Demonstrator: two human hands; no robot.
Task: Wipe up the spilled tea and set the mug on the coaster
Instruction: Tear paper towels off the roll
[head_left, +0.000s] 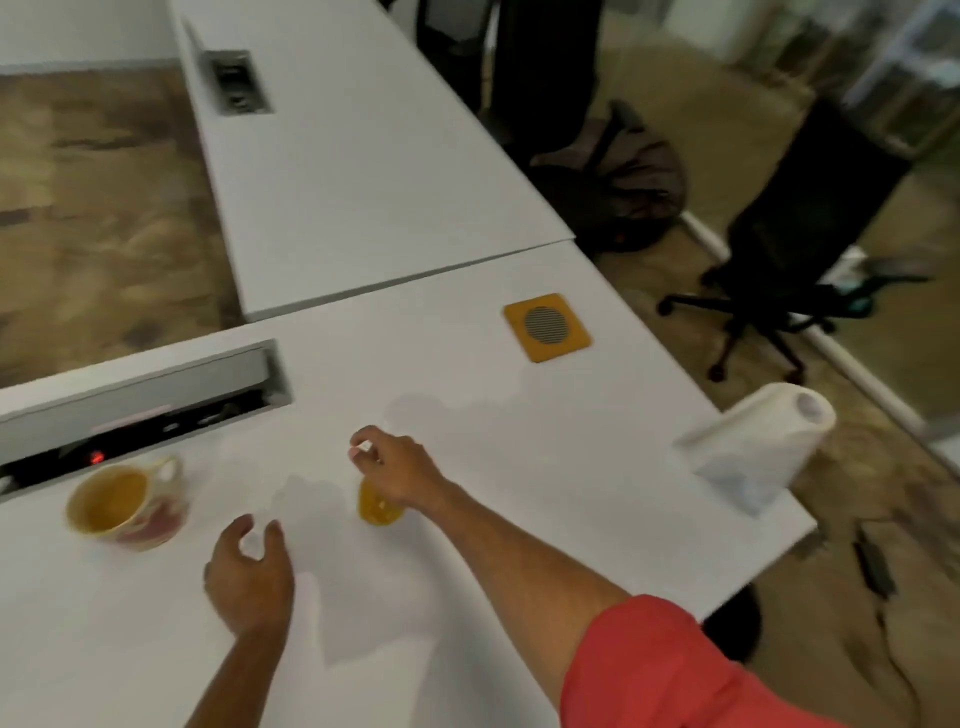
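**Tea on the desk, mug waiting at the left**

My right hand (397, 467) was stretched out over the white desk (519, 467) at the centre of the frame, fingers curled and pinching something small and white at the fingertips; I could not tell whether it was a scrap of tissue. Just under that hand lay the small amber puddle of spilled tea (378, 506). My left hand (249, 571) hovered lower, left of centre, fingers loosely bent and apart, holding nothing.

The cream ceramic mug with a pink pattern (127, 501) lay tipped at the left edge of the frame, mouth towards me, handle at its upper right, well apart from the square orange coaster with a grey round centre (546, 326) at the upper right of the desk. The white paper towel roll (753, 441) stood at the right edge.

I judged the mug stiff, breakable, perhaps slippery with tea; the handle looked the safest hold. The towel would be light and soft, tearing easily, best pulled by its loose edge.
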